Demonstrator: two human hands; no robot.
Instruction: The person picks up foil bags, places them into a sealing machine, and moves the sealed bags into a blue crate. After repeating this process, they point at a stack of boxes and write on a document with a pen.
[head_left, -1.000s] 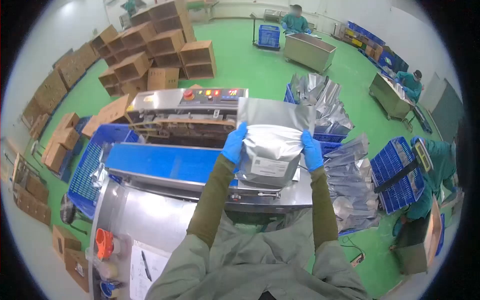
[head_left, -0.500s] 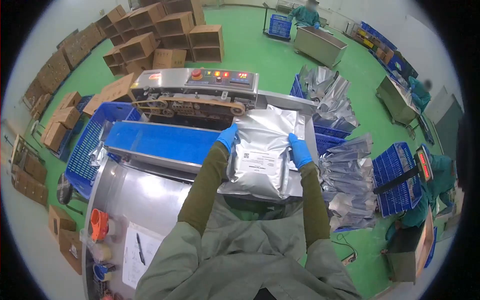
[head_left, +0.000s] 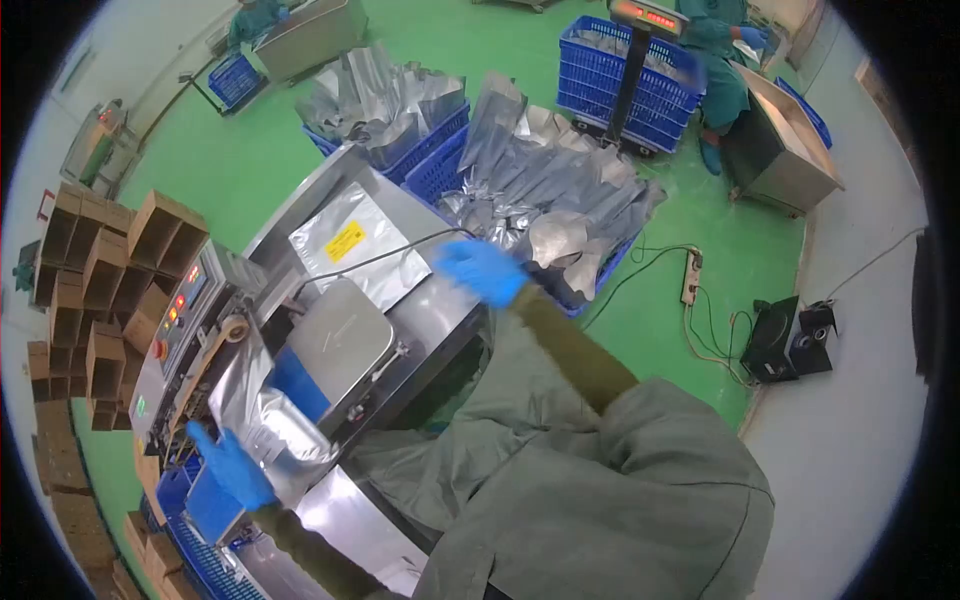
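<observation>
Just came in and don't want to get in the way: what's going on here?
Someone in blue gloves is at a machine with a lit panel. Their left hand is at a silver bag beside it; contact is unclear. The right hand, seemingly empty, is near a yellow-labelled bag lying flat. More silver bags stand in blue crates.

cable (head_left: 362,264) obstructs yellow-labelled pouch (head_left: 362,238)

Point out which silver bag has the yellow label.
The silver bag lying flat on the steel surface. Its yellow label sets it apart: none shows on the bag by the left hand or those in the blue crates.
</observation>
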